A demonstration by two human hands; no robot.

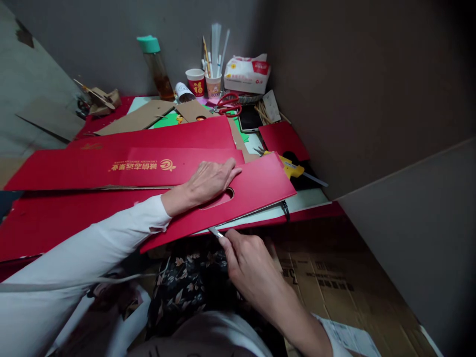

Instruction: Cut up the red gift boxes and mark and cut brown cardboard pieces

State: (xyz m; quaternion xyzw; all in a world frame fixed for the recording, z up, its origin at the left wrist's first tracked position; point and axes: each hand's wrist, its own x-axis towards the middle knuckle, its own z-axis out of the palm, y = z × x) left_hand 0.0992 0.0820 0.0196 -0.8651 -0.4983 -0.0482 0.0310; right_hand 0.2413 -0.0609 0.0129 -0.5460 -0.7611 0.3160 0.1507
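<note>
My left hand (208, 182) lies flat, fingers stretched out, on a red cardboard sheet (256, 186) that has an oval handle cut-out beside the palm. My right hand (247, 260) is closed around a small knife; its thin metal blade (215, 232) meets the near edge of that red sheet. The sheet overhangs the table's front edge above my lap. More red cardboard with gold lettering (122, 166) lies to the left under my forearm.
Red-handled scissors (228, 104), paper cups with pens (213, 82), a bottle (158, 69), a tissue pack (247, 73) and a phone (250, 119) stand at the back. A yellow cutter (292, 168) lies right of the sheet. Brown cardboard (334, 282) walls the right side.
</note>
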